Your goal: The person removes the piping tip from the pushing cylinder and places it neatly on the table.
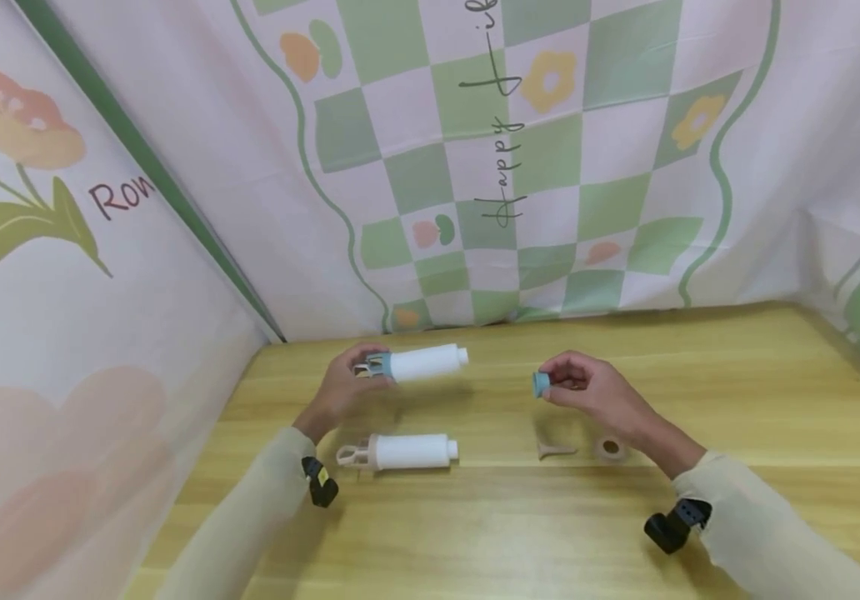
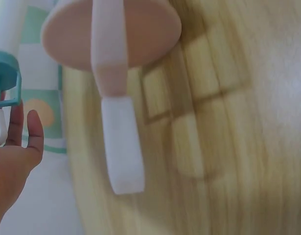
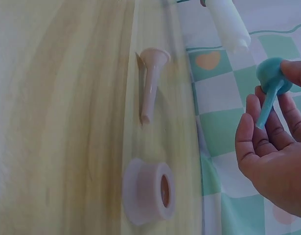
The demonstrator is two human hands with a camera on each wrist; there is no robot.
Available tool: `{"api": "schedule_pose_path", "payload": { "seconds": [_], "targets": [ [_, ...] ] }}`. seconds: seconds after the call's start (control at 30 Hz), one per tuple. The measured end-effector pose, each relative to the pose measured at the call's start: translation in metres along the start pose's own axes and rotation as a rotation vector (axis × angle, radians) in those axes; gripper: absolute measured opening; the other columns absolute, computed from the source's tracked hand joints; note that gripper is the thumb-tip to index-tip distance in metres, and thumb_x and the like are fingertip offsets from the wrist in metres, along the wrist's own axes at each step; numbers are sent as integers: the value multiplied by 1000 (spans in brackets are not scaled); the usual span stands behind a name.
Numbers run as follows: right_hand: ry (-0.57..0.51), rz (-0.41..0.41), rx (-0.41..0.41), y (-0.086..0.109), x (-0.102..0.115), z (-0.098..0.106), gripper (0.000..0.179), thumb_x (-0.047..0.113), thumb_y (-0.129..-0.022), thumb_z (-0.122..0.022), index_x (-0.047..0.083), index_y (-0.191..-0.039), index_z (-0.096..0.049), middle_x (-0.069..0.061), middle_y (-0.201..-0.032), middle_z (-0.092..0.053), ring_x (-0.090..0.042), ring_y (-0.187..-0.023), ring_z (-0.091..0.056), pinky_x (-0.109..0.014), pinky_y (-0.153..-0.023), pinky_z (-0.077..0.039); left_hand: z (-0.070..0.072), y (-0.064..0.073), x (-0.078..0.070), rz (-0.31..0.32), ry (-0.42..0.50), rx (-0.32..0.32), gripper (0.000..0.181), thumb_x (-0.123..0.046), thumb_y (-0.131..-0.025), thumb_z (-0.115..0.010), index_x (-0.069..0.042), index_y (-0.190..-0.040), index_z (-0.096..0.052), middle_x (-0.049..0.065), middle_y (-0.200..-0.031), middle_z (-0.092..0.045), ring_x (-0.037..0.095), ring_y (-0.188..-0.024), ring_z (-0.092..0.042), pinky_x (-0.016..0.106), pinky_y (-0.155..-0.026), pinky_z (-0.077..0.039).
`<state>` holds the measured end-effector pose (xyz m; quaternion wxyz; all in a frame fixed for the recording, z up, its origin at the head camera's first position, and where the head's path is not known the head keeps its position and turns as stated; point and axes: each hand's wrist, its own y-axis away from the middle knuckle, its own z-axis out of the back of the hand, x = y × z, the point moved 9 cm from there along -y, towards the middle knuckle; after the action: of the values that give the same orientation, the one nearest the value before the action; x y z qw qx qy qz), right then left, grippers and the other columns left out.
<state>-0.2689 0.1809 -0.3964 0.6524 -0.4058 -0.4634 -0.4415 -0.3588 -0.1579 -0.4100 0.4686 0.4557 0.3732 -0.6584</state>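
Note:
My left hand [image 1: 340, 385] holds a white cylinder [image 1: 427, 362] by its teal open-frame end [image 1: 381, 367]; the narrow white tip points right, lifted above the table. In the left wrist view, that hand [image 2: 13, 161] shows only partly, at the left edge. Between thumb and fingers my right hand [image 1: 610, 396] pinches a small teal stemmed piece [image 3: 273, 73], also raised, its round head toward the thumb. Below the left hand lies a second white cylinder [image 1: 411, 452] with a beige looped end. A beige stemmed piece [image 3: 150, 83] and a beige flanged ring [image 3: 148, 193] lie below the right hand.
The wooden table [image 1: 490, 533] meets a hanging checkered cloth [image 1: 475, 167] along its back edge. Another printed cloth [image 1: 62, 333] closes off the left side. Each wrist bears a black camera [image 1: 670, 531].

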Motion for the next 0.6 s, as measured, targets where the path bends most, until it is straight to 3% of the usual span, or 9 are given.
{"api": "schedule_pose_path", "payload": {
  "seconds": [0.23,0.4,0.6],
  "targets": [
    [25,0,14,-8,0,6,35,12,-95,-70,-7,-122,-57,-18,-111,-65,-20,-98,-64,-27,-84,-55,5,-4,8,22,-3,-5,55,0,-81,-79,-4,-132,-59,12,-120,-62,31,-104,-58,39,-86,-53],
    [27,-13,2,-6,-4,11,36,11,-95,-69,-7,-123,-56,-19,-111,-64,-19,-97,-64,-32,-84,-56,1,-10,19,61,-21,37,51,-2,-81,-80,-11,-128,-63,10,-115,-64,29,-102,-56,41,-85,-52],
    [20,-9,-4,-4,-7,11,37,12,-95,-69,-7,-124,-56,-18,-111,-64,-19,-97,-63,-32,-83,-56,-3,-13,28,91,-51,58,50,-1,-80,-80,-10,-126,-64,10,-111,-63,28,-100,-56,46,-87,-51]
  ]
}}
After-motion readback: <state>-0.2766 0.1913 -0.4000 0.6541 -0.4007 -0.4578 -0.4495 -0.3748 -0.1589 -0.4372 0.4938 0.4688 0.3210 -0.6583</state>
